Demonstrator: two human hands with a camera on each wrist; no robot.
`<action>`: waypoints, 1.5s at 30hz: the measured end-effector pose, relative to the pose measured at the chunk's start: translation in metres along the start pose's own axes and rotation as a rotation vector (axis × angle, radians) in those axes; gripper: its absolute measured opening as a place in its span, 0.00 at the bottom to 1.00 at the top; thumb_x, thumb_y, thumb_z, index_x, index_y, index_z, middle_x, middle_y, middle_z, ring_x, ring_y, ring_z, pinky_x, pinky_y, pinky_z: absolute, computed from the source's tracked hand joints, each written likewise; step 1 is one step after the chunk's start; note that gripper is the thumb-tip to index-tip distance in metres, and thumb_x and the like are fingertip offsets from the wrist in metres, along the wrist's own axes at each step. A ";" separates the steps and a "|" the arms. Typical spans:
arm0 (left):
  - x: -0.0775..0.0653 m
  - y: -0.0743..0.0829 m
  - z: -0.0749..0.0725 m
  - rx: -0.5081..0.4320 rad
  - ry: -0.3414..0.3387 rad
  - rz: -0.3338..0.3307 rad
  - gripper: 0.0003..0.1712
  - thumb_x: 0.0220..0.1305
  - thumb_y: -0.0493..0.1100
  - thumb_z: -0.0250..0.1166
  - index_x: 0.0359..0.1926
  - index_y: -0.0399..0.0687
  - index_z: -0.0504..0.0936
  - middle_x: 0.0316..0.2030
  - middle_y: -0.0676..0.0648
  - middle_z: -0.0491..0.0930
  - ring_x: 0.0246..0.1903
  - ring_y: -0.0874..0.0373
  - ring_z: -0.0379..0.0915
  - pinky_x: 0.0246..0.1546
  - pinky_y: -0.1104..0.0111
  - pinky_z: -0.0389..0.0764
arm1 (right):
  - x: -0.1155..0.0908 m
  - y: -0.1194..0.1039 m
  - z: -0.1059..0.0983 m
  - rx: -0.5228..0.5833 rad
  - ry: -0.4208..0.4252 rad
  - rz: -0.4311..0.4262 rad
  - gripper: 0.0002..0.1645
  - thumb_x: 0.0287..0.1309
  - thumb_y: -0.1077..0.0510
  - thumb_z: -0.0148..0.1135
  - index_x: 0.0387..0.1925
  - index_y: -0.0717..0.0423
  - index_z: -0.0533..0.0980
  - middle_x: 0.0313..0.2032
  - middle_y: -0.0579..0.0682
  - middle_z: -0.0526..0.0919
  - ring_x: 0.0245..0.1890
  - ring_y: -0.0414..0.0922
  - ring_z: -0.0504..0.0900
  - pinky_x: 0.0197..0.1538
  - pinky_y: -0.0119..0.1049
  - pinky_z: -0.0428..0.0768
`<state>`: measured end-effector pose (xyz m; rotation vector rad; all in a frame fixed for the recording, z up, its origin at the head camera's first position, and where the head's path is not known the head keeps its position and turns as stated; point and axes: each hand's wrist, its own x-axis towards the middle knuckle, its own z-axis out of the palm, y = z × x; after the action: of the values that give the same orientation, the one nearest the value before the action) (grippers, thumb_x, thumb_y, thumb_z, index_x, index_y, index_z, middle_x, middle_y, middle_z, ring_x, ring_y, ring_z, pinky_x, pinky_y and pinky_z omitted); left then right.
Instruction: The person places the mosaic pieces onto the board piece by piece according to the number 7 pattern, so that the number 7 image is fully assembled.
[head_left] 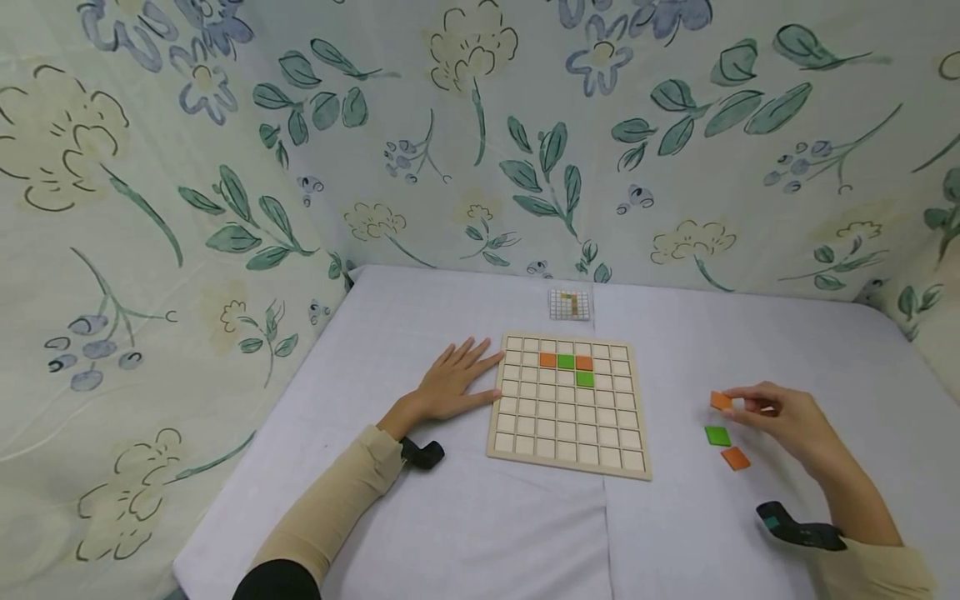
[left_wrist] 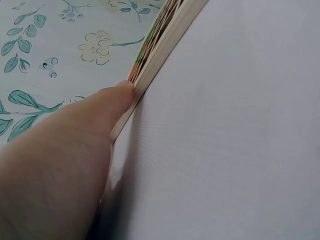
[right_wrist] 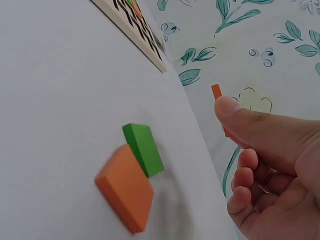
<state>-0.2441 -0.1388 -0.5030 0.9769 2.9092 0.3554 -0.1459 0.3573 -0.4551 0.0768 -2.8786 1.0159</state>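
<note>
A square wooden grid board (head_left: 567,406) lies on the table, with two orange tiles and two green tiles set in its upper cells. My left hand (head_left: 450,383) lies flat with fingers spread, its fingertips touching the board's left edge; in the left wrist view the thumb (left_wrist: 117,97) rests against that edge. Right of the board, my right hand (head_left: 783,414) pinches an orange tile (head_left: 721,401) between thumb and fingers, partly hidden by the thumb in the right wrist view. Below it lie a green tile (right_wrist: 143,149) and another orange tile (right_wrist: 126,190) on the cloth.
Behind the board lies a small card (head_left: 569,305) with a grid pattern coloured in a few cells. A white cloth (head_left: 450,533) covers the table. Floral fabric (head_left: 420,150) hangs around its back and sides. Each wrist wears a black band.
</note>
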 end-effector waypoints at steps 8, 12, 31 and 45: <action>-0.001 0.003 -0.002 -0.017 -0.006 -0.007 0.44 0.70 0.74 0.42 0.80 0.65 0.47 0.79 0.49 0.40 0.77 0.47 0.30 0.74 0.50 0.32 | 0.006 -0.011 0.009 0.064 0.013 -0.048 0.18 0.55 0.62 0.74 0.46 0.66 0.82 0.31 0.52 0.71 0.32 0.44 0.68 0.25 0.31 0.71; -0.001 0.003 -0.002 -0.022 0.001 -0.004 0.44 0.70 0.74 0.43 0.80 0.64 0.48 0.79 0.49 0.41 0.77 0.46 0.31 0.74 0.50 0.33 | 0.010 -0.018 0.014 0.093 0.016 -0.047 0.17 0.54 0.62 0.75 0.45 0.65 0.82 0.30 0.52 0.70 0.32 0.45 0.68 0.24 0.33 0.71; 0.000 0.001 -0.004 -0.035 -0.002 0.000 0.44 0.70 0.74 0.43 0.80 0.65 0.48 0.79 0.49 0.40 0.77 0.47 0.30 0.74 0.51 0.32 | 0.032 -0.074 0.043 0.160 -0.081 -0.123 0.18 0.55 0.62 0.74 0.46 0.67 0.84 0.29 0.52 0.70 0.30 0.44 0.69 0.25 0.29 0.69; -0.001 0.002 -0.002 -0.025 -0.009 0.000 0.44 0.70 0.74 0.42 0.80 0.65 0.47 0.79 0.49 0.40 0.77 0.47 0.30 0.74 0.51 0.32 | 0.043 -0.099 0.075 0.243 -0.156 -0.075 0.19 0.55 0.62 0.74 0.47 0.68 0.82 0.29 0.52 0.72 0.33 0.48 0.70 0.29 0.29 0.70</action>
<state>-0.2424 -0.1384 -0.5007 0.9720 2.8892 0.3849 -0.1856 0.2321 -0.4477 0.2905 -2.8440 1.3978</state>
